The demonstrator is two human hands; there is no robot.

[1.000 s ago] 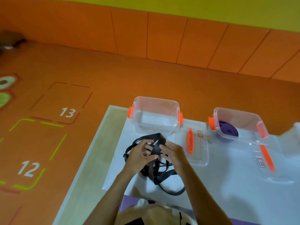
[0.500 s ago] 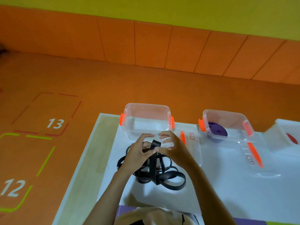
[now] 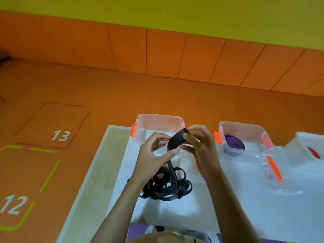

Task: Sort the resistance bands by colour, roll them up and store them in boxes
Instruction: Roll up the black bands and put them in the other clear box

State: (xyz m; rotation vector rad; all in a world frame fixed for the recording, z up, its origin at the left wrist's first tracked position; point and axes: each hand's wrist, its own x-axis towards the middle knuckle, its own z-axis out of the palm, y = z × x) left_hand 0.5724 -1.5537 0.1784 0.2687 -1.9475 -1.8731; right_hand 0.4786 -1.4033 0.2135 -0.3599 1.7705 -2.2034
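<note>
A black resistance band [image 3: 176, 142] is lifted above the white table [image 3: 228, 199], its lower part trailing into a tangled black heap [image 3: 166, 187]. My right hand [image 3: 201, 149] pinches the band's raised end between thumb and fingers. My left hand [image 3: 154, 155] holds the band just below, fingers curled around it. Behind my hands stands a clear box [image 3: 159, 123] with orange clips, nothing visible inside. To its right a second clear box [image 3: 243, 135] holds a rolled purple band [image 3: 234, 143].
Two clear lids with orange clips lie on the table, one [image 3: 273, 169] in front of the purple box, one [image 3: 194, 171] partly behind my right hand. A white box [image 3: 298, 149] with something red stands at the far right. Orange floor surrounds the table.
Both hands have risen from the heap, lifting one end of the black band up in front of the clear box. The camera has tilted and moved closer.
</note>
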